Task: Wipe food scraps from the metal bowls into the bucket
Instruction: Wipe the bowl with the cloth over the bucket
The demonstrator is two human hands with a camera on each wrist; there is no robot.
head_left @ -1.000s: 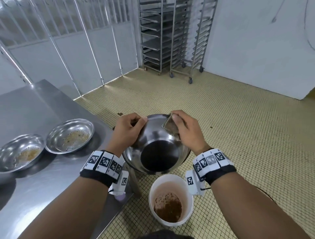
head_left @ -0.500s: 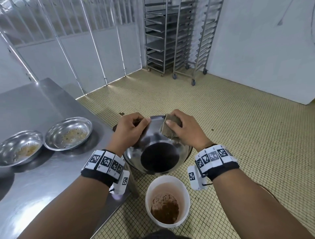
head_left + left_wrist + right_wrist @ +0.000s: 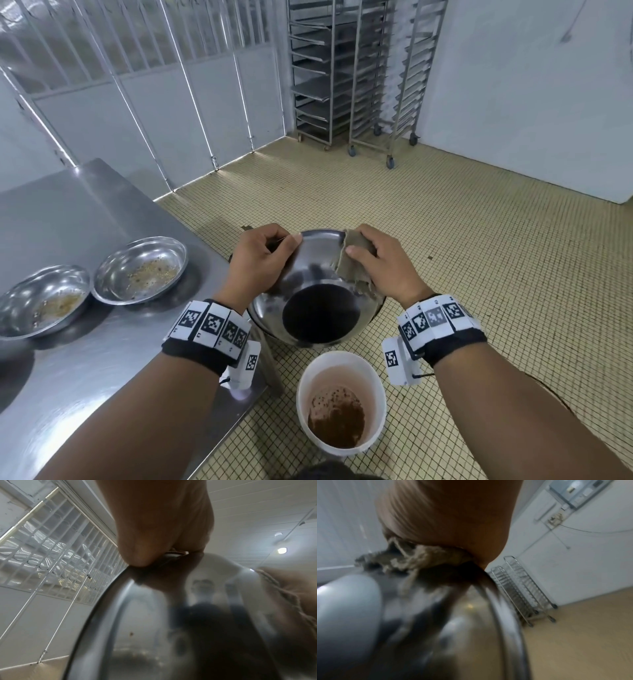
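The round shiny metal bowl point(image 3: 317, 301) sits tilted at the centre of the frame, above the white plastic bucket point(image 3: 342, 401) with brown scraps at lower centre; my left hand point(image 3: 260, 263) pinches its far-left rim. My right hand point(image 3: 383, 270) presses a frayed tan cloth point(image 3: 352, 270) against its right inner wall, fingers curled over it. Two shallow metal bowls point(image 3: 140, 270) with scraps rest on the steel counter point(image 3: 68, 219) at left.

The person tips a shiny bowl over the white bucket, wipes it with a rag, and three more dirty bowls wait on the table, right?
Almost. The head view shows two dirty bowls on the table, not three. The rest holds: the left hand tips the shiny bowl over the white bucket and the right hand wipes with a rag.
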